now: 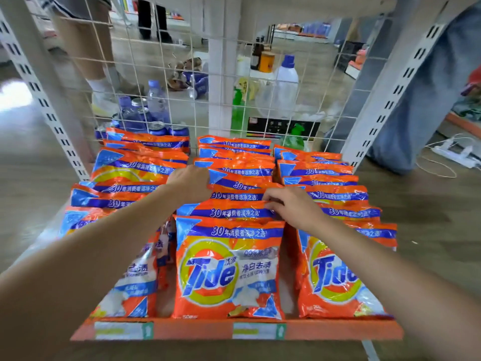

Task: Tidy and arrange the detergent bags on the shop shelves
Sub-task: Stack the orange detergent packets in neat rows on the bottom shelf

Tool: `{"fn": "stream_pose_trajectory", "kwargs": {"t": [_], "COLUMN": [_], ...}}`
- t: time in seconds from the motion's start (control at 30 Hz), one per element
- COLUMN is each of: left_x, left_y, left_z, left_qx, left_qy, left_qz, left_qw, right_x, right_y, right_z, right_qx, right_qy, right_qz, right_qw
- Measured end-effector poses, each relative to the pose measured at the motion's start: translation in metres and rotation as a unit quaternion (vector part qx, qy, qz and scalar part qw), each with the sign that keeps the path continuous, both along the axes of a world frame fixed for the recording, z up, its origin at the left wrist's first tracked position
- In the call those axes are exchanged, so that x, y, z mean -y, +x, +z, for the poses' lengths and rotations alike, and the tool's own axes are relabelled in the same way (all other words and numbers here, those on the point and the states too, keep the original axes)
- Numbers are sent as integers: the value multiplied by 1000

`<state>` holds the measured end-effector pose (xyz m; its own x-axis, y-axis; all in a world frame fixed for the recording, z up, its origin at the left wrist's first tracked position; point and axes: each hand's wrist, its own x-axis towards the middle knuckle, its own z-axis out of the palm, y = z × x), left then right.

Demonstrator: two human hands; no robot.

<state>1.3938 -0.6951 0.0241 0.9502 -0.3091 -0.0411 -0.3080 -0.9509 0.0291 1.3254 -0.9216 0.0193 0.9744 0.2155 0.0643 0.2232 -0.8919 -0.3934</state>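
Observation:
Orange detergent bags stand in three rows on a shelf with an orange front edge (197, 330). The front bag of the middle row (226, 269) faces me upright. My left hand (188, 185) grips the left top edge of a bag further back in the middle row (242, 182). My right hand (291, 207) pinches the right top edge of the second bag from the front (226, 211). The left row (122, 194) leans unevenly, its front bags tilted. The right row (335, 274) stands fairly straight.
A white wire grid (182, 74) backs the shelf, with slotted uprights (52, 113) on both sides. Behind it are water bottles (153, 100), cans, spray bottles and a detergent bottle (286, 82). People's legs stand behind at left and right (429, 87). A power strip (453, 152) lies on the floor.

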Motion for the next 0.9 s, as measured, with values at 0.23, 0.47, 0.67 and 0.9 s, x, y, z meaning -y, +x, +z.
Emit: {"fn": "stream_pose_trajectory", "kwargs": {"t": [0.23,0.47,0.67,0.9], "left_x": [-33,-27,-10,15], "left_y": [-26,-18,9,31], "left_z": [0,28,19,-14], "left_qx": [-59,-210,-42,-42], "left_qy": [-86,44,-115,-234], "left_qz": [-106,-78,3,110], "left_qw": [989,974,992,965], "right_x": [12,-3,24,21], "right_y": [8,29,49,63], "right_z": [1,3,5,-3], "right_qx": [3,-53,-55,-57], "right_qy": [54,51,15,14], "right_qz": [-64,-24,-113,-53], "right_qw": [996,997,992,997]}}
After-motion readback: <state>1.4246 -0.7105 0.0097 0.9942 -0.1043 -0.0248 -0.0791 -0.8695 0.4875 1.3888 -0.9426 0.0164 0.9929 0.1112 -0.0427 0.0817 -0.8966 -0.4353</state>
